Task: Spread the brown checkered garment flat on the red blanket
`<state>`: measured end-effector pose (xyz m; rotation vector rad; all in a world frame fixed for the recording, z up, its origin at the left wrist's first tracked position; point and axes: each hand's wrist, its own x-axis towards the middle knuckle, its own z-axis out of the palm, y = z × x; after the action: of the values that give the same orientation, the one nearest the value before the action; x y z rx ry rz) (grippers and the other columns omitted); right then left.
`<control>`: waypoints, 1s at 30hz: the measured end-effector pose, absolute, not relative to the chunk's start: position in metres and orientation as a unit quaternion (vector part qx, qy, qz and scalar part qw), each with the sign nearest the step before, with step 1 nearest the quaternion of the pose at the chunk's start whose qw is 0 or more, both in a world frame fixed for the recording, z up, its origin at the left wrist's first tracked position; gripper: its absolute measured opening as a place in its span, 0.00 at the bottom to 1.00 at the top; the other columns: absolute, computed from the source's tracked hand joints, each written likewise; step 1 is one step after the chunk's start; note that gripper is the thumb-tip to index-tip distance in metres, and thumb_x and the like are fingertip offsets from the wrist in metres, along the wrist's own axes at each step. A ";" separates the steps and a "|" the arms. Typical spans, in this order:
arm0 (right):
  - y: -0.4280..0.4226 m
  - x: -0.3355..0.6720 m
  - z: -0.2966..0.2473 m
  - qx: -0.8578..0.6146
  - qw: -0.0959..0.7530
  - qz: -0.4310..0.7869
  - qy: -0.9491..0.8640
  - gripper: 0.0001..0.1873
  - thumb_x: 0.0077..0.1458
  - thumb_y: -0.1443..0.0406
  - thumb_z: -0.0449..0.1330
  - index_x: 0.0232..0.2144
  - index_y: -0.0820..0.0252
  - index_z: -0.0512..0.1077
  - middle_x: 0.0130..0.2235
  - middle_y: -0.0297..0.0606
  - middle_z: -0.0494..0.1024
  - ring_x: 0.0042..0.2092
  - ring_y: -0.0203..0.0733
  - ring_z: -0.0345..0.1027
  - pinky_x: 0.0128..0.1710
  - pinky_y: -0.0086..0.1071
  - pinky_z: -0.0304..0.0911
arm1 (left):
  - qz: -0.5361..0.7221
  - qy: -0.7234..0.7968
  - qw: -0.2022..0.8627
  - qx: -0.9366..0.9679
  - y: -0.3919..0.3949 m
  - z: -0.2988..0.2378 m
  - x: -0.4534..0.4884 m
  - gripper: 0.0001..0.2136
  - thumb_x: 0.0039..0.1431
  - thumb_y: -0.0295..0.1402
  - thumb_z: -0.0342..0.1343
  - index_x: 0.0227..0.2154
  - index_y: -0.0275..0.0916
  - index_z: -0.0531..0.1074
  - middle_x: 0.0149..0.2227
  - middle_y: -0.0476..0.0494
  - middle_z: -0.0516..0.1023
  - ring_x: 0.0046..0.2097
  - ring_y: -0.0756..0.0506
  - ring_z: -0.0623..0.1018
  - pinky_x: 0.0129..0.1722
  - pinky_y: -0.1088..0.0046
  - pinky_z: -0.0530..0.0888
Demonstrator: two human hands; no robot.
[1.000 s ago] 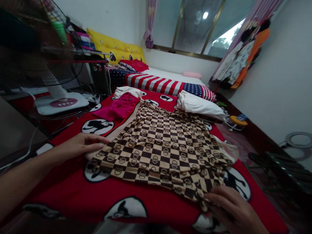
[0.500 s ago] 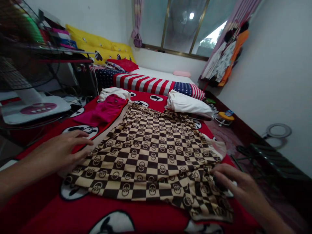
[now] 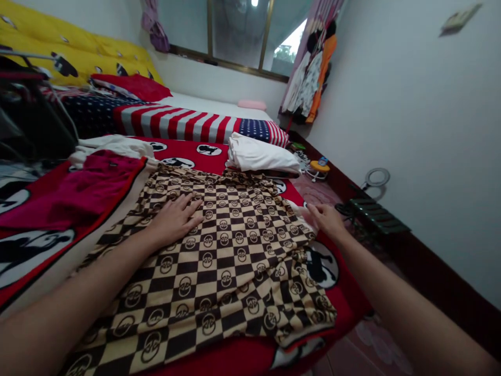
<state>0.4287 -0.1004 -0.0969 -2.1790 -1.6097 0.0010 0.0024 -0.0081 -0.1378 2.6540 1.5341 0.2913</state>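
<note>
Spread flat on the red bed (image 3: 235, 360), the checked garment (image 3: 219, 250) looks soft, light and floppy, best taken by an edge or corner; the left hand (image 3: 176, 216) lies open, palm down on it, while the right hand (image 3: 326, 218) pinches its far right edge, fingers loosely curled; no containers show

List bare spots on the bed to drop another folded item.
Free: red blanket strip between the checkered garment and the striped flag cover, left of the white folded stack. Crowded: garment centre under left hand, its right edge at right hand, and the pink garment side.
</note>
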 end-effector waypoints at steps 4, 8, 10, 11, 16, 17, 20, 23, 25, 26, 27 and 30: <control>-0.090 0.409 -0.094 -0.765 0.283 0.028 -0.578 0.14 0.52 0.58 0.58 0.33 0.61 0.78 0.32 0.41 0.80 0.33 0.44 0.73 0.32 0.31 0.62 | 0.097 0.513 -0.011 0.853 -0.008 -0.151 -0.001 0.29 0.64 0.50 0.38 0.63 0.42 0.58 0.68 0.38 0.52 0.67 0.37 0.53 0.63 0.52 0.52; -0.116 0.362 -0.094 -0.632 0.348 -0.024 -0.692 0.11 0.59 0.60 0.55 0.38 0.57 0.75 0.37 0.41 0.79 0.37 0.42 0.72 0.37 0.33 0.64 | 0.097 0.515 -0.019 0.851 -0.012 -0.149 -0.001 0.29 0.64 0.50 0.38 0.63 0.43 0.59 0.68 0.40 0.52 0.67 0.38 0.53 0.63 0.54 0.53; -0.136 0.338 -0.098 -0.538 0.262 -0.017 -0.801 0.09 0.58 0.60 0.56 0.39 0.55 0.74 0.36 0.40 0.78 0.38 0.42 0.71 0.38 0.34 0.64 | 0.100 0.517 -0.021 0.850 -0.012 -0.149 0.000 0.28 0.64 0.50 0.39 0.63 0.43 0.59 0.68 0.41 0.52 0.67 0.38 0.53 0.63 0.55 0.53; -0.145 0.329 -0.100 -0.500 0.226 -0.006 -0.836 0.10 0.57 0.60 0.58 0.41 0.55 0.74 0.36 0.39 0.78 0.38 0.43 0.71 0.39 0.36 0.64 | 0.102 0.517 -0.022 0.849 -0.012 -0.149 0.001 0.28 0.64 0.50 0.39 0.63 0.44 0.60 0.68 0.41 0.52 0.67 0.38 0.53 0.63 0.55 0.53; -0.150 0.322 -0.103 -0.561 0.309 0.066 -0.765 0.11 0.59 0.59 0.56 0.42 0.55 0.70 0.34 0.39 0.78 0.36 0.42 0.72 0.36 0.35 0.66 | 0.105 0.517 -0.022 0.849 -0.011 -0.150 0.001 0.28 0.64 0.50 0.38 0.63 0.43 0.60 0.67 0.40 0.52 0.67 0.38 0.53 0.63 0.55 0.53; -0.144 0.326 -0.102 -0.598 0.336 0.088 -0.722 0.10 0.59 0.59 0.55 0.41 0.55 0.70 0.32 0.38 0.77 0.33 0.41 0.72 0.33 0.33 0.66 | 0.105 0.518 -0.022 0.849 -0.011 -0.150 0.001 0.29 0.64 0.50 0.38 0.63 0.43 0.59 0.67 0.40 0.52 0.67 0.38 0.53 0.63 0.55 0.52; -0.120 0.335 -0.100 -0.667 0.343 0.189 -0.634 0.14 0.55 0.56 0.58 0.40 0.57 0.68 0.23 0.31 0.73 0.23 0.38 0.68 0.23 0.30 0.61 | 0.097 0.523 -0.019 0.846 -0.013 -0.147 0.002 0.28 0.64 0.50 0.38 0.63 0.44 0.59 0.68 0.41 0.52 0.67 0.38 0.53 0.63 0.55 0.52; -0.099 0.338 -0.099 -0.686 0.326 0.265 -0.594 0.19 0.51 0.54 0.60 0.41 0.60 0.69 0.19 0.29 0.71 0.19 0.36 0.63 0.19 0.28 0.56 | 0.090 0.527 -0.017 0.845 -0.013 -0.146 0.002 0.28 0.64 0.50 0.38 0.63 0.44 0.59 0.68 0.41 0.52 0.67 0.39 0.53 0.63 0.55 0.52; -0.085 0.340 -0.095 -0.684 0.329 0.273 -0.591 0.16 0.47 0.56 0.62 0.36 0.61 0.73 0.22 0.32 0.74 0.21 0.34 0.63 0.20 0.27 0.56 | 0.094 0.524 -0.016 0.846 -0.013 -0.147 0.002 0.28 0.64 0.50 0.38 0.63 0.44 0.59 0.68 0.41 0.52 0.67 0.39 0.53 0.63 0.55 0.52; -0.077 0.343 -0.092 -0.681 0.331 0.267 -0.595 0.13 0.45 0.59 0.62 0.32 0.61 0.74 0.24 0.34 0.75 0.22 0.34 0.64 0.21 0.27 0.57 | 0.098 0.522 -0.016 0.847 -0.012 -0.147 0.002 0.29 0.63 0.50 0.38 0.63 0.44 0.59 0.67 0.41 0.52 0.67 0.38 0.53 0.63 0.55 0.52; -0.068 0.347 -0.087 -0.680 0.336 0.255 -0.600 0.11 0.43 0.61 0.62 0.29 0.62 0.75 0.25 0.35 0.76 0.24 0.34 0.65 0.22 0.27 0.57 | 0.101 0.520 -0.017 0.848 -0.011 -0.149 0.001 0.29 0.63 0.50 0.38 0.63 0.44 0.59 0.67 0.41 0.52 0.67 0.38 0.53 0.63 0.55 0.52; -0.036 0.366 -0.068 -0.684 0.395 0.166 -0.591 0.09 0.41 0.64 0.61 0.27 0.63 0.76 0.26 0.37 0.77 0.27 0.36 0.66 0.27 0.29 0.61 | 0.105 0.516 -0.018 0.850 -0.008 -0.152 0.000 0.30 0.63 0.51 0.37 0.63 0.43 0.58 0.67 0.40 0.52 0.67 0.37 0.53 0.63 0.54 0.52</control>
<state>0.3662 -0.0359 -0.0684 -1.7343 -1.4982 0.4221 -0.0004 -0.0081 -0.1524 2.7019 1.6391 0.3350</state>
